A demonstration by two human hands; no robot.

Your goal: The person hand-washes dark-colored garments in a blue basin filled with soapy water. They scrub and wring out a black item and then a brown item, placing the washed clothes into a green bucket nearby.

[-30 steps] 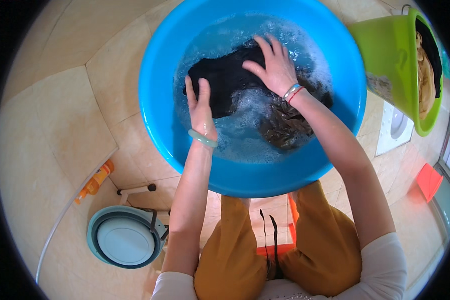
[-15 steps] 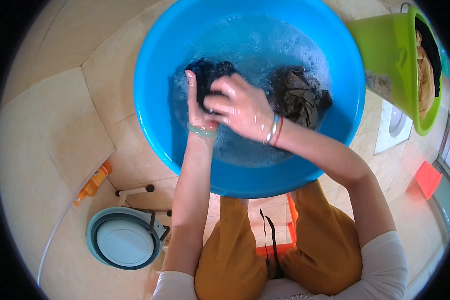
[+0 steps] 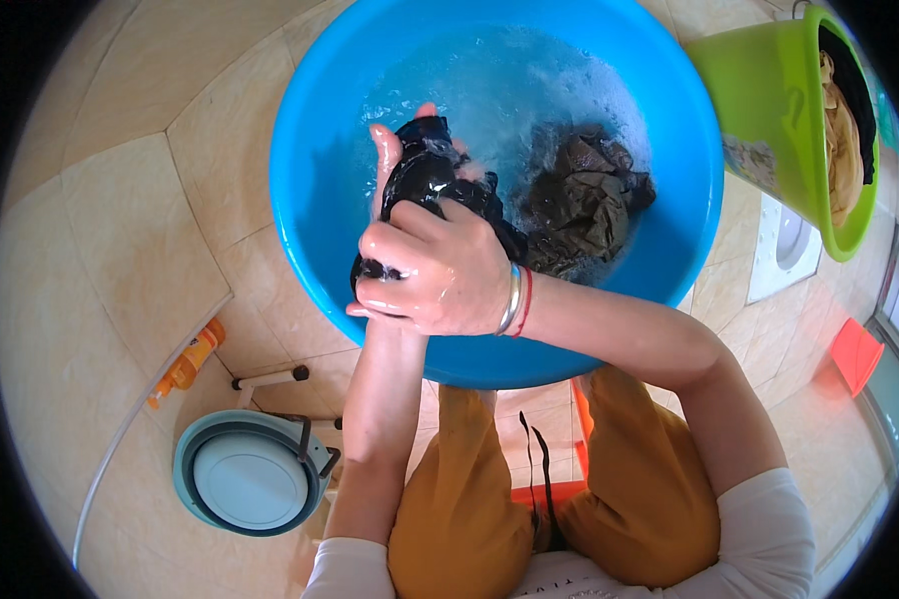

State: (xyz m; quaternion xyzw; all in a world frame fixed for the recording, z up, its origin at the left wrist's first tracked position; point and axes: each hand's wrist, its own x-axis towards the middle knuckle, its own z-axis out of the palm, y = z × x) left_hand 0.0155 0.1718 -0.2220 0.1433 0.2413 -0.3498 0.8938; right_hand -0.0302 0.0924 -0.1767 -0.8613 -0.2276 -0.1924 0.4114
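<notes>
Over soapy water in a large blue basin, both my hands work on a wet black garment. My left hand lies beneath it, thumb and some fingertips showing around the cloth; its palm is covered. Closed in a fist, my right hand grips the near end of the garment, pressing it above my left wrist. Part of the black cloth trails right toward the water. A dark brown crumpled garment sits half sunk in the water on the right side of the basin.
A green bucket with black and tan clothes leans at the upper right, beside a white floor fixture. At the lower left are a grey-blue folding basin and an orange bottle. A red-orange object lies far right.
My right hand has come down and left, closing on the black garment, which is now lifted and stretched over my left hand. The brown garment has shifted slightly.
</notes>
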